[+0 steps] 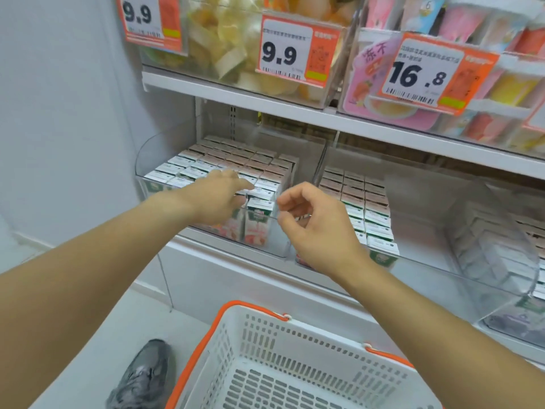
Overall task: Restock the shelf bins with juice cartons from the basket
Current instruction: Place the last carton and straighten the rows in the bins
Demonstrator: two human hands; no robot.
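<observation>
Left hand (pixel 218 196): laid flat with fingers extended on the juice cartons (pixel 236 166) packed in the left bin (pixel 153 160).
Right hand (pixel 312 222): loosely curled, nothing held, at the bin's front corner.
Basket (pixel 295 349): seen below, white with orange rim.
Right bin (pixel 442 231): partly filled with cartons.

Mid-frame, two clear plastic shelf bins (pixel 295 249) sit side by side, small juice cartons (pixel 259 215) packed inside; a white perforated plastic basket (pixel 295 343) stands below, lower centre, a grey shoe (pixel 144 376) to its left.
</observation>
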